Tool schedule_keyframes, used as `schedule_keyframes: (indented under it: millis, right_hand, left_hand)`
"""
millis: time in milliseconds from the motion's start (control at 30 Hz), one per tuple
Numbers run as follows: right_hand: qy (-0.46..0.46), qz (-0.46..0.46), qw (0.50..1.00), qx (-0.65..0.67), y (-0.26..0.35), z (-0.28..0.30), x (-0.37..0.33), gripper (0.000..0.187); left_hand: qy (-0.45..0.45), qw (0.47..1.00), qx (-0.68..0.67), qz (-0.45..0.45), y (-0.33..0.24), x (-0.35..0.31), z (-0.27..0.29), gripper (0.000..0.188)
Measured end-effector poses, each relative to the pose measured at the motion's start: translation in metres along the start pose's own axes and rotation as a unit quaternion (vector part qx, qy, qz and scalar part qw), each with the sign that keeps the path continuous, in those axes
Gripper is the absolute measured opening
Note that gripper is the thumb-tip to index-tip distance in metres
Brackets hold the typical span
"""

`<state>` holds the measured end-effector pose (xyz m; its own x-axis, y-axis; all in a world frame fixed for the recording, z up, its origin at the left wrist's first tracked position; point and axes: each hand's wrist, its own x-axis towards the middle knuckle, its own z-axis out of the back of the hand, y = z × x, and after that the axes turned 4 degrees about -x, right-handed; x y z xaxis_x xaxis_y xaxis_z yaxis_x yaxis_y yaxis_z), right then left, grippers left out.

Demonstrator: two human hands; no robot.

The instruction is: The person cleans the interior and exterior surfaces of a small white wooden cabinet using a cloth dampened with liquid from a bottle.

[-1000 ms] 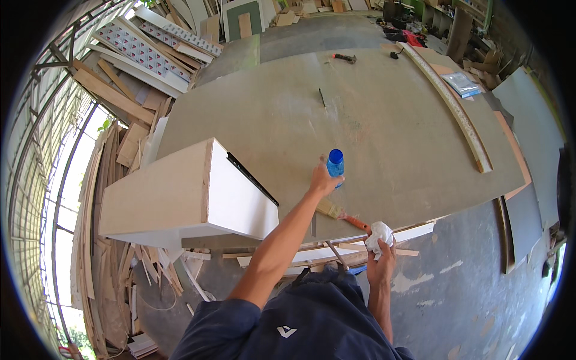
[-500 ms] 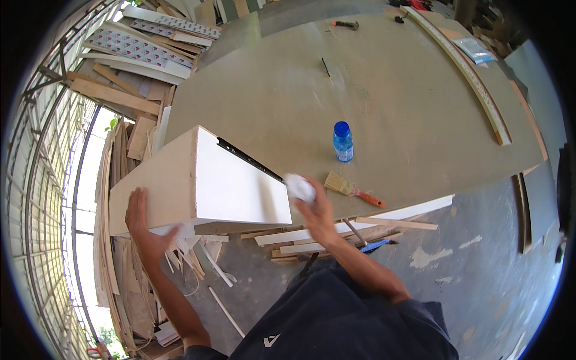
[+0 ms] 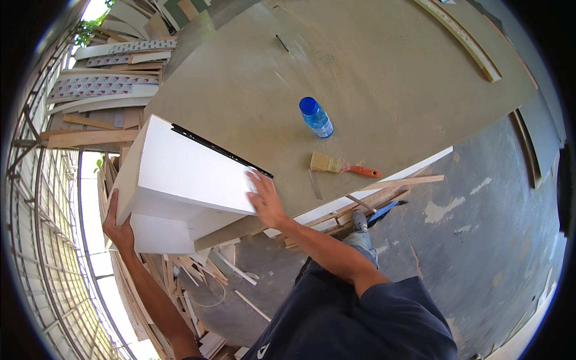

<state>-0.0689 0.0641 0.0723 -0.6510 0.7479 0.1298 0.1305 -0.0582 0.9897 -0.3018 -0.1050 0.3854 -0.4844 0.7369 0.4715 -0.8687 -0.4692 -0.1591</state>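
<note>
White box: set at the left of the frame, over the table's [image 3: 372,69] left corner; its bright white face [image 3: 192,159] is turned upward, and its hollow is shown below.
Black rail: fixed along the upper edge of that face, slanting down toward the centre.
Right hand [image 3: 267,201]: laid at the right end of the white face, left of centre; its fingers are stretched out and slightly spread.
White cloth [image 3: 249,173]: partly covered by those fingers, against the face; whether it is pinched cannot be told.
Left hand [image 3: 120,232]: placed at the box's outer left side; its fingers are held close together, pointing up, with the thumb set apart near the lower edge. How firmly it is gripped cannot be told.
Blue-capped bottle [image 3: 316,118]: stood upright above centre.
Paintbrush [image 3: 345,165]: laid just below the bottle, bristles leftward, red handle rightward.
Dark thin stick [image 3: 282,43]: left at upper centre.
Long board [image 3: 462,39]: laid across the upper right.
</note>
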Motion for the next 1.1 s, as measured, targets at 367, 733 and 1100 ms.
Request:
schedule_keyframes:
  millis: [367,733,1100]
  right_hand:
    - [-0.015,-0.030,0.999,0.022,-0.006,-0.010,0.011,0.058]
    - [0.061,0.084,0.993,0.059,0.139,-0.021,0.059,0.077]
    - [-0.017,0.016,0.996,-0.087,-0.002,-0.008,-0.061,0.089]
  left_hand:
    - [0.003,0.999,-0.021,0.047,0.010,0.007,-0.005,0.066]
    - [0.016,0.998,-0.005,0.056,0.014,0.015,-0.007,0.072]
    - [0.017,0.999,0.010,0.042,0.020,0.024,-0.007,0.075]
